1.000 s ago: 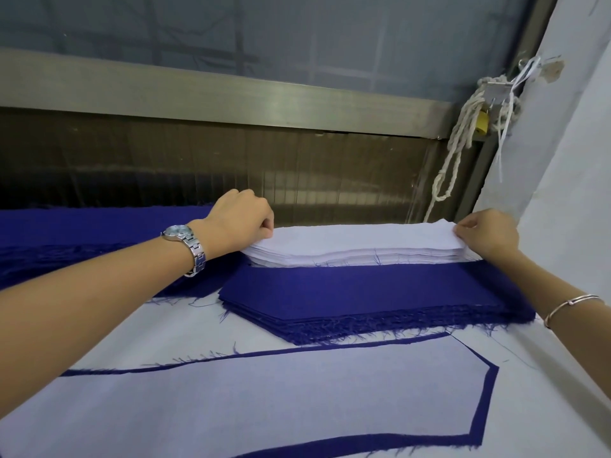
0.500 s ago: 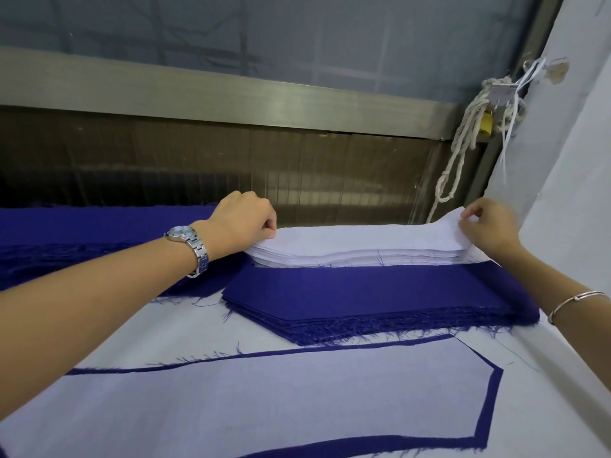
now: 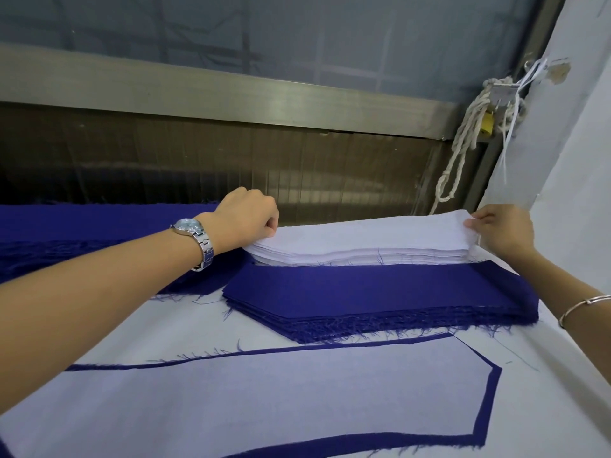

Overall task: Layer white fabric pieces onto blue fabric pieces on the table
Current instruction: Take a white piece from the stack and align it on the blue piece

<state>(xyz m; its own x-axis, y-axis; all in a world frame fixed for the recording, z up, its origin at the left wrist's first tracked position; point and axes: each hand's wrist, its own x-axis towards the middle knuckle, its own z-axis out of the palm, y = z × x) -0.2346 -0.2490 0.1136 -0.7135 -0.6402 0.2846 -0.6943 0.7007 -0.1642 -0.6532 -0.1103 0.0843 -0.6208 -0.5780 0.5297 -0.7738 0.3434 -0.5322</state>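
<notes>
The light was soft, even and fairly bright, with no hard shadows; only a thin dark line lay under the white fabric stack (image 3: 363, 241) at the centre. White cloth took on a cool lilac cast. The metal rail (image 3: 231, 90) across the upper frame carried a dull sheen and bowed with the wide lens. The brown panel (image 3: 132, 166) beneath it sank into gloom at the left. The lower corners looked stretched. The centre was crisp, down to the frayed threads (image 3: 363, 332).
</notes>
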